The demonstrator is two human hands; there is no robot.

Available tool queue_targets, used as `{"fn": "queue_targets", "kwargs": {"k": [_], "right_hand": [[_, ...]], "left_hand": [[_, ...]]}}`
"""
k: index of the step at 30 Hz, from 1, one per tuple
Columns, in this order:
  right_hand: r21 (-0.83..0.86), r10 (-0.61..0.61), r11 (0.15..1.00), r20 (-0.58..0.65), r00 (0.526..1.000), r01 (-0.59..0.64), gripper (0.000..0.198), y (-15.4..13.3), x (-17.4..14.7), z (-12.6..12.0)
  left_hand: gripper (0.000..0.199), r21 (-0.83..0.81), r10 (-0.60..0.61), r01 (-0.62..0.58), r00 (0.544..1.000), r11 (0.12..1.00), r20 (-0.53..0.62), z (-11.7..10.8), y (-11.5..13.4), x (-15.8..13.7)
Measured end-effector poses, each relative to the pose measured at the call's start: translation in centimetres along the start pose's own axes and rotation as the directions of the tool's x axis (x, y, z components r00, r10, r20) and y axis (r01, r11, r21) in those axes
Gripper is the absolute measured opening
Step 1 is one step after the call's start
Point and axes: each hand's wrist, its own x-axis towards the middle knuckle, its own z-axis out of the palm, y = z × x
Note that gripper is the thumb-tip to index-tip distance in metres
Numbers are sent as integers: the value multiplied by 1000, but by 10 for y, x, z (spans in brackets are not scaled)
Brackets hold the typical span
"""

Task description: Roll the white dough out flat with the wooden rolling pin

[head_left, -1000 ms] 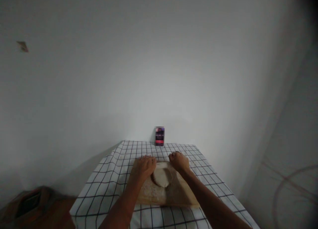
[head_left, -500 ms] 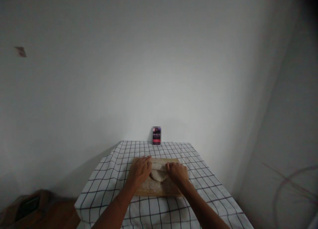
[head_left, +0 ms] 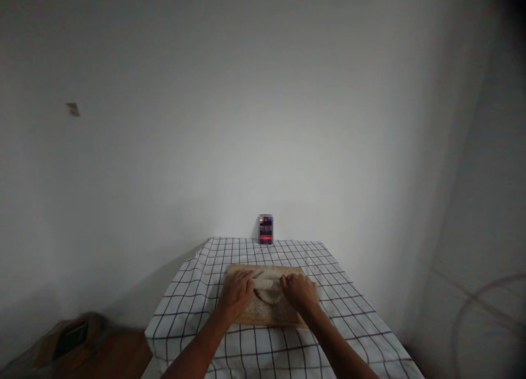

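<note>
A floured wooden board (head_left: 263, 315) lies on the cloth in front of me. On it is a flat piece of pale dough (head_left: 270, 298), with a pale rolling pin (head_left: 266, 284) across its far part. My left hand (head_left: 241, 290) is closed over the pin's left end, its fingers pointing forward. The right end is in my right hand (head_left: 299, 290), with the fingers curled round it. Both hands cover the ends of the pin and part of the board.
A white tablecloth with dark checks (head_left: 184, 308) covers the table. At its far edge a phone-like item with a blurred screen (head_left: 266, 229) leans against the white wall (head_left: 263, 121). A brown box (head_left: 68, 340) is on the floor at left.
The rolling pin, held in both hands, has moved nearer to me over the dough. My view has shifted a little up and to the left.
</note>
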Motion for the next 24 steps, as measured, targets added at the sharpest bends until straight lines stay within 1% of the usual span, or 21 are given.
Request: {"fn": "queue_targets", "kwargs": {"k": [3,7,14,20,24], "right_hand": [[0,4,1000,-6,1000,-4,55,0,-4,-1],[-12,-12,1000,-20,1000,12,56,-2,-11,-4],[-5,-26,1000,-61,998,25,57,-3,-23,-2],[42,-17,999,-46,999,19,54,-5,-32,0],[44,-34,998,-73,997,37,55,-6,-37,1]], "left_hand": [[49,-39,-10,12,999,999,42,-5,1,-2],[48,-46,12,-10,999,999,50,-15,6,-5],[46,-97,-16,24,996,995,83,-30,15,-12],[47,-81,-21,29,995,996,97,-40,18,-21],[51,-88,-30,41,992,995,122,-46,20,-26]]}}
